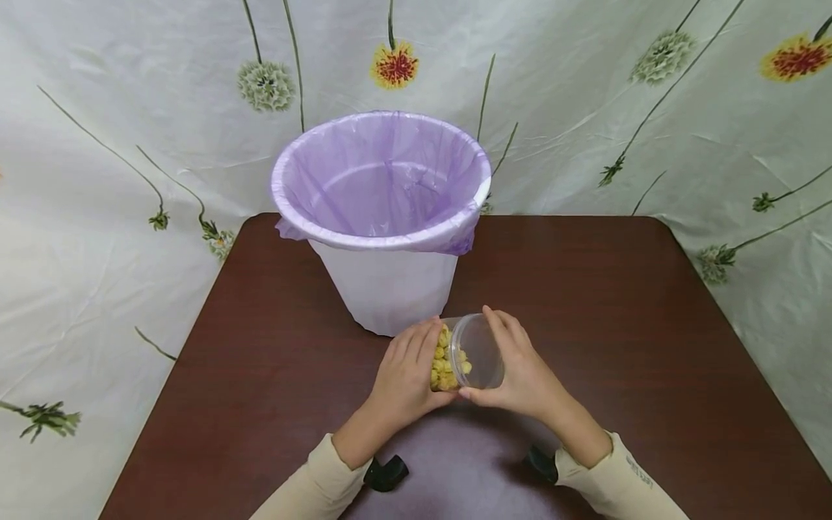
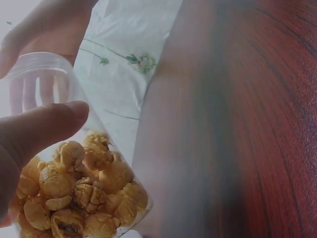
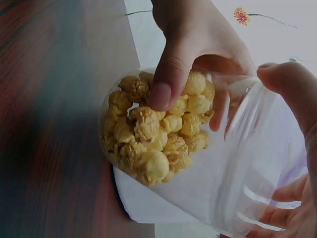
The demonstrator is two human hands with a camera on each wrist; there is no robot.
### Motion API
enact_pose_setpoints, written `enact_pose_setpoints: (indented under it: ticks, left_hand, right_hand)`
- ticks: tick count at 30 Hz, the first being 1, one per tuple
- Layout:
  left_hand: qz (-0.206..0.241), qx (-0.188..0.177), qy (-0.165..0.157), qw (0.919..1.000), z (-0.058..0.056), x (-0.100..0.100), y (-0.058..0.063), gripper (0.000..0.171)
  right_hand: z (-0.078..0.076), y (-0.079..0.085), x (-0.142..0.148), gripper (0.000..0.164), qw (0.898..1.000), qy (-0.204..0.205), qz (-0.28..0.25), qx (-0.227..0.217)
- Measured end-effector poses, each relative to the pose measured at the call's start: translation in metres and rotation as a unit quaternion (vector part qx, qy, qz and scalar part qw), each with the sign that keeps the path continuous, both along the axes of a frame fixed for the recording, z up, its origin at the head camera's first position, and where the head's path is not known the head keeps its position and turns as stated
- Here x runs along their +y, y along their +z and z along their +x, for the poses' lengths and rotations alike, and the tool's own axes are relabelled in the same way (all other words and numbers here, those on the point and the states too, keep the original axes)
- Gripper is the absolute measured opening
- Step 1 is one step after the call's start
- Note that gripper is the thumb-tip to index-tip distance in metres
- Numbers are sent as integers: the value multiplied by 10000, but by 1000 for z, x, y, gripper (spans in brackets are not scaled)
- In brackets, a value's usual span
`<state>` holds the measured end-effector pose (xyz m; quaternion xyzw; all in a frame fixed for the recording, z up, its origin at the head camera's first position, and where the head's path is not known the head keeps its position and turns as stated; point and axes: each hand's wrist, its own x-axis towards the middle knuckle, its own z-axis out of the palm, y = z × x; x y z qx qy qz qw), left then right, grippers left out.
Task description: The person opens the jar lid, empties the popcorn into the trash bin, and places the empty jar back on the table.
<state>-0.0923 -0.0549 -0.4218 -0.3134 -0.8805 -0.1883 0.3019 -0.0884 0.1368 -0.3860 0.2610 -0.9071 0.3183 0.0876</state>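
A clear plastic jar (image 3: 200,191) lies tilted on its side above the table, with caramel-coated popcorn (image 2: 89,191) gathered toward its base. My left hand (image 1: 406,365) grips the jar's body, thumb in front and fingers over the top. At the mouth end, my right hand (image 1: 523,368) spans the clear round lid (image 1: 484,354), with fingers on its upper edge and thumb low near the jar's rim. Whether the lid is still threaded on cannot be told. Popcorn shows through the wall in the right wrist view, partly hidden by the left thumb (image 3: 166,89).
Behind the hands stands a white bin (image 1: 393,285) lined with a purple bag (image 1: 383,180), its mouth facing up. The dark brown table (image 1: 617,325) ends in front of a flower-printed cloth (image 1: 565,94). Black pieces (image 1: 386,474) sit by both sleeve cuffs.
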Motion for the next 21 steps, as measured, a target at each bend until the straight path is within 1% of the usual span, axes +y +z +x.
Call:
enact_pose_setpoints:
  ticks: [3,8,16,18,21]
  left_hand:
    - [-69,133,-59,9999,-1,-2,1,96]
    - [-149,314,-39,9994,-1,-2,3,94]
    - [-174,478,-44,9987,-1,-2,6,91]
    - [-187,441,-52,9988,-1,-2,6,91]
    - [-200,226,-92,9995,0,-3,5,90]
  right_hand:
    - [-1,-2,1,105,9999,113,65,70]
    - [-3,-4,4,103,9995,265,137,145]
    - [-7,-6,8,103,9983,483,226,254]
    - [-7,-5,9,104,9972,593,275,362]
    - [-8,-4,10,102,9934,883,428,595]
